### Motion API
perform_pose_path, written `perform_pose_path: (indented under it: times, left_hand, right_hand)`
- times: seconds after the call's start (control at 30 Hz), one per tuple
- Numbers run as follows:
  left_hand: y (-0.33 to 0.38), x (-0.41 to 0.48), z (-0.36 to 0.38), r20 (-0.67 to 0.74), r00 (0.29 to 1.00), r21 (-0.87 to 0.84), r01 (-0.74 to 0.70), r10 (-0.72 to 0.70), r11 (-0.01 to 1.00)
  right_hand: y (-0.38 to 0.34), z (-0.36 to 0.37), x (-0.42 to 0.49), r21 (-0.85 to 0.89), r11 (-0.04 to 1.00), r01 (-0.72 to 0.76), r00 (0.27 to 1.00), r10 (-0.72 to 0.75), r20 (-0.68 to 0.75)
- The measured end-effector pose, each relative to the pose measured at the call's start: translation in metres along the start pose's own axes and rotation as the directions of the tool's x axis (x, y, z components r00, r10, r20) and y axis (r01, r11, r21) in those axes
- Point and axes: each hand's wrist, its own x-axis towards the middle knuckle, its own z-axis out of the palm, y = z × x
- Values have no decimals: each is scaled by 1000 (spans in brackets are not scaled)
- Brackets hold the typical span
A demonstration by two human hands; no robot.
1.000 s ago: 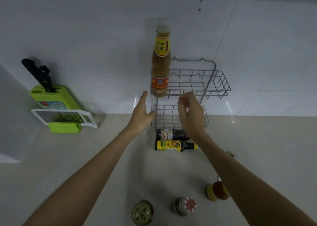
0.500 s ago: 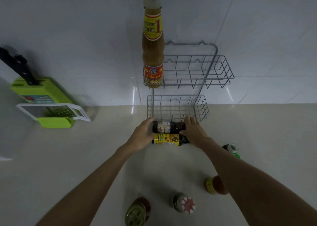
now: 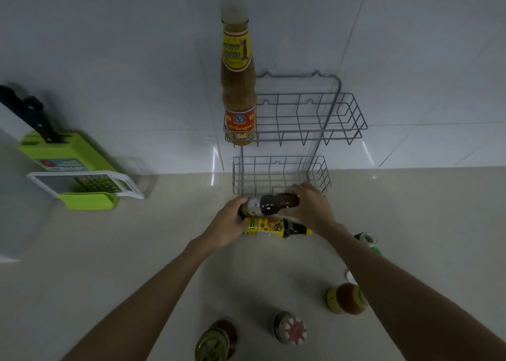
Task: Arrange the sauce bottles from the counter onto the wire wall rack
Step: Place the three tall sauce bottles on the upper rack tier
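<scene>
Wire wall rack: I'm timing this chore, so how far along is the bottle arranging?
Done: one tall tan sauce bottle stands in the grey wire wall rack. In hand: left hand and right hand grip a dark brown bottle. Left: yellow-labelled dark bottle and several upright jars.

A home kitchen is indicated by a pale counter set against a glossy white tiled wall, where a wire wall rack is mounted; a green knife block, a grater and sauce bottles are seen.
</scene>
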Motion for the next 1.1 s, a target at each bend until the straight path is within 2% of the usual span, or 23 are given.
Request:
perform_pose_path:
  times: [0.07,0.13,0.3,0.4,0.47,0.57,0.6,0.67,0.73,0.8,0.83,1.0,1.1]
  left_hand:
    - [2,-1,-1,-19,1000,14,-13,13,1000]
    - [7,-4,-2,-34,999,33,-30,31,999]
    - [21,-13,-7,-42,988,-30,-147,146,989]
    - [39,-22,-12,-77,975,-184,-218,207,958]
    - [56,-25,-21,-96,963,-237,-266,250,934]
    - [81,-25,-40,-111,949,-237,-314,295,920]
    - [88,-25,-47,-112,939,-197,-342,326,919]
    - [96,-23,-64,-170,924,18,-344,342,939]
    - [97,-21,-83,-352,895,144,-237,273,961]
    - [98,-16,-98,-489,851,68,-183,193,981]
    - [99,-12,-103,-511,847,-8,-177,148,984]
    - [117,8,-118,-399,916,-373,-212,50,903]
    - [115,15,-121,-315,942,-396,-240,114,886]
  right_hand:
    - [-18,-14,-3,30,985,168,982,-165,-88]
    - [-36,-34,-6,55,961,271,961,-267,-77]
    - [-76,-112,-18,225,898,377,925,-355,-133]
    - [-95,-143,-29,382,844,377,920,-292,-262]
    - [-105,-147,-38,515,797,315,942,-198,-269]
    - [-117,-146,-45,546,781,304,944,-168,-285]
    - [-121,-151,-44,543,775,324,932,-164,-322]
    - [-128,-166,-37,531,768,358,902,-138,-409]
    - [-135,-182,-25,499,785,368,854,-73,-515]
    - [-140,-196,-6,463,809,362,815,-33,-579]
    - [-143,-200,5,438,825,357,814,-45,-579]
    - [-139,-198,51,350,886,305,909,-160,-385]
    - [-137,-186,63,360,890,280,931,-159,-329]
